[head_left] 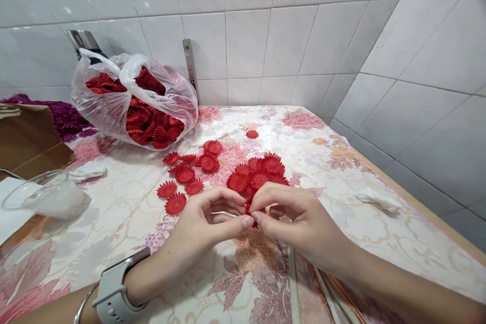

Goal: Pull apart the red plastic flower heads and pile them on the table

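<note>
Pinching a red toothed flower piece (248,207) between thumbs and fingers of left hand (208,215) and right hand (299,212), just beside clustered red flower pieces (260,178) on floral tablecloth (125,187).

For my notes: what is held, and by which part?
A small red piece, pinched by the left hand and right hand; its gripped part is hidden.

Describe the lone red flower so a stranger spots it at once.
Find the plastic bag on the tablecloth. To its right, beyond the heap of red flowers, lies the lone flower. It sits alone, away from the others grouped on the cloth.
</note>
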Demonstrator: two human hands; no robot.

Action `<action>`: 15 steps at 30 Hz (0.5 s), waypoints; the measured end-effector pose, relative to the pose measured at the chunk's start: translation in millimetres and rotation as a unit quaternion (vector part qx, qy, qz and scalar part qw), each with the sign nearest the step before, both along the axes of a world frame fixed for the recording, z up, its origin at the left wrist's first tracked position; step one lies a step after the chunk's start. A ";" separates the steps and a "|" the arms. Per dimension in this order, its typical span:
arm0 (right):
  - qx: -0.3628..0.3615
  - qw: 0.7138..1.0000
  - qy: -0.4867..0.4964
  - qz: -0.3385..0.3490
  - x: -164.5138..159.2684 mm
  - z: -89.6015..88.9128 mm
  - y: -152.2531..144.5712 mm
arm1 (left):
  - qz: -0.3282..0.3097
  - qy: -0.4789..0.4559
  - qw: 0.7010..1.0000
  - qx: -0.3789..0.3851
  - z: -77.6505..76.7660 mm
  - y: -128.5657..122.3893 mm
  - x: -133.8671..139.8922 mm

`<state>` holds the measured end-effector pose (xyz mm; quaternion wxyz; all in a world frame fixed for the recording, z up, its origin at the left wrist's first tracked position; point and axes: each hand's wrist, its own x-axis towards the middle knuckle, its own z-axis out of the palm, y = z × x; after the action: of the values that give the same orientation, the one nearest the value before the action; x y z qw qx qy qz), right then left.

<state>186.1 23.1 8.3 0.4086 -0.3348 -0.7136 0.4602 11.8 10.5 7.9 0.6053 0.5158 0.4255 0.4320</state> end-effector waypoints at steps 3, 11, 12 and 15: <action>0.020 1.000 -0.005 -0.005 -0.9 0.4 -2.1 | 0.010 0.004 1.000 -0.009 -0.8 0.0 -0.8; -0.115 0.993 0.007 0.003 -0.2 -1.4 -1.5 | 0.036 -0.007 0.999 -0.017 -7.2 0.3 -2.0; -0.122 0.992 0.002 0.006 -0.5 -0.8 -1.7 | 0.034 -0.010 0.999 -0.017 -7.5 0.4 -1.8; -0.125 0.992 -0.022 0.006 -1.6 1.1 -2.7 | 0.029 -0.012 0.999 -0.019 -7.4 0.6 -1.4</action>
<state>184.5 20.4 9.5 0.3449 -0.3887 -0.6610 0.5413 10.5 11.1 0.5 0.6074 0.4862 0.4409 0.4475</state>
